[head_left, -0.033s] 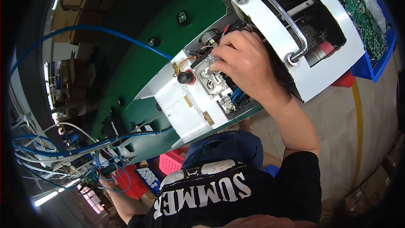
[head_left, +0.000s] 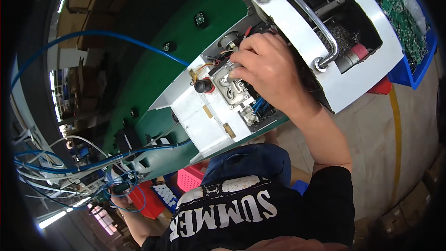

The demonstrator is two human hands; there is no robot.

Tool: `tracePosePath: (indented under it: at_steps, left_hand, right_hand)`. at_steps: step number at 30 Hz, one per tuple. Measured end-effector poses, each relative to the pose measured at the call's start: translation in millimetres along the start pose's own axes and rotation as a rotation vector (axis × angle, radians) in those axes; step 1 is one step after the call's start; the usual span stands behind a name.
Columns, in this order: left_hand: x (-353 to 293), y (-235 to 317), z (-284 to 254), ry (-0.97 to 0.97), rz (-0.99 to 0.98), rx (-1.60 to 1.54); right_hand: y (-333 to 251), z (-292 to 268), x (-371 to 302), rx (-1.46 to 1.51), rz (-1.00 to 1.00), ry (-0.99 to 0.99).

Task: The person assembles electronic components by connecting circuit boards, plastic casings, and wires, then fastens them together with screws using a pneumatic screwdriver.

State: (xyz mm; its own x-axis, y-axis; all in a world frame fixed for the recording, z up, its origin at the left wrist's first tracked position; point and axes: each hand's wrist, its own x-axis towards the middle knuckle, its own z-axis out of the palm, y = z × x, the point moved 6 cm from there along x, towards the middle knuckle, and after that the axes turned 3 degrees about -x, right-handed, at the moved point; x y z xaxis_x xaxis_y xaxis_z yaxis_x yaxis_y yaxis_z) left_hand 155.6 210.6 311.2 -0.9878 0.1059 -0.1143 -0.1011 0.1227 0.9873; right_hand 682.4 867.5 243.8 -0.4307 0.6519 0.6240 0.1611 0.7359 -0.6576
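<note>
My right hand is over a white machine with an uncovered front part. Its thumb and fingers are curled together at a silvery metal block. What they pinch, if anything, is hidden behind the fingertips. A black knob with a red ring stands on the white plate beside the block. Blue tubes run below my wrist, next to the block. Far off at the lower left, my left hand is beside a tangle of cables. Its fingers are mostly hidden there.
A chrome handle arches over the machine's white cover. Several small black parts, including a square one, lie on the green bench. At the upper right, a blue bin holds green circuit boards. A pink basket is below the bench.
</note>
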Motion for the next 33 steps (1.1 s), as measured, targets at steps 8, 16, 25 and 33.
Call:
tracePosePath:
  at_steps: [8, 16, 25, 33]
  left_hand:
    - [-44.2, 5.4, 47.3, -0.132, -0.033, -0.047]
    - [-33.4, -3.3, 43.7, 0.077, -0.02, 0.007]
    - [-48.5, -9.0, 62.0, 0.054, -0.114, -0.066]
    - [-56.3, -2.4, 68.7, -0.096, -0.106, 0.016]
  right_hand:
    - [2.4, 1.3, 6.4, 0.007, 0.053, -0.024]
    - [1.2, -2.0, 6.8, -0.052, 0.067, -0.021]
    - [-3.1, -0.7, 7.0, -0.04, 0.062, -0.087]
    - [-1.4, -4.7, 5.9, -0.086, 0.039, -0.034]
